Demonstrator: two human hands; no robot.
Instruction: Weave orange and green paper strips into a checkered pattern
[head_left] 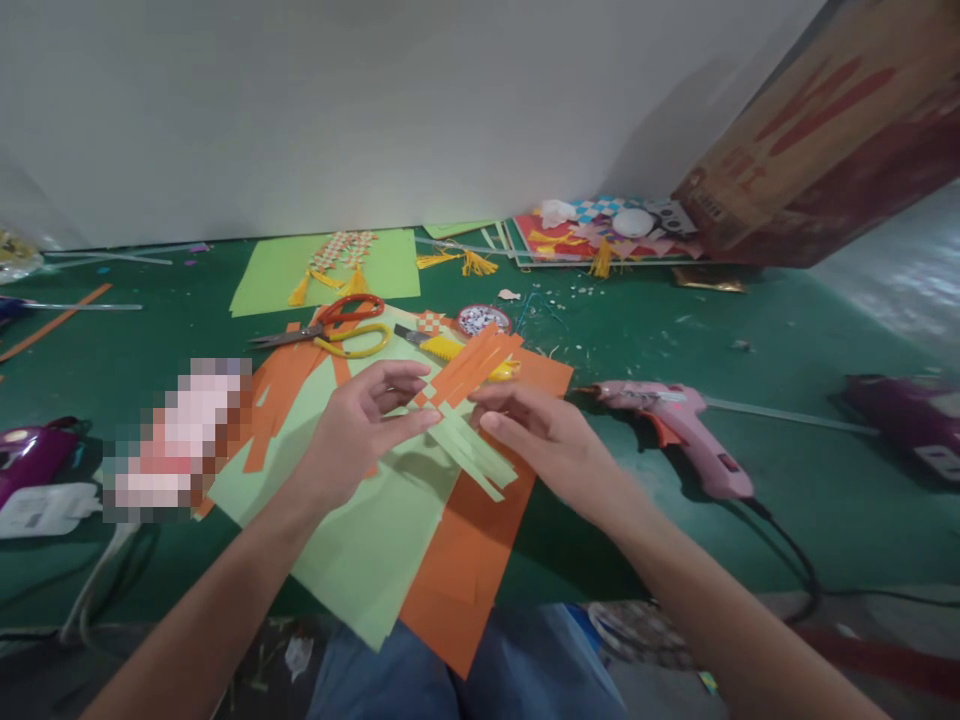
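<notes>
My left hand [356, 425] pinches the woven corner of a bundle of paper strips [472, 370], thumb below and fingers above. Orange strips run to the upper right from a small checked patch, and pale green strips [476, 450] fan out to the lower right. My right hand [551, 435] is curled at the right side of the weave, thumb and index finger closed at the strips' edge. Beneath lie a pale green sheet [360, 560] and an orange sheet [457, 590]. A yellow utility knife [442, 347] lies just behind the strips, partly covered by them.
Scissors [330, 330] lie behind my left hand. A pink glue gun [675, 420] with a cord lies on the right. Orange strips [281, 400] are at left, near a blurred-out object [184, 430]. Farther back are a dish of small bits [484, 320], tasselled pieces [341, 255] and a cardboard box [817, 140].
</notes>
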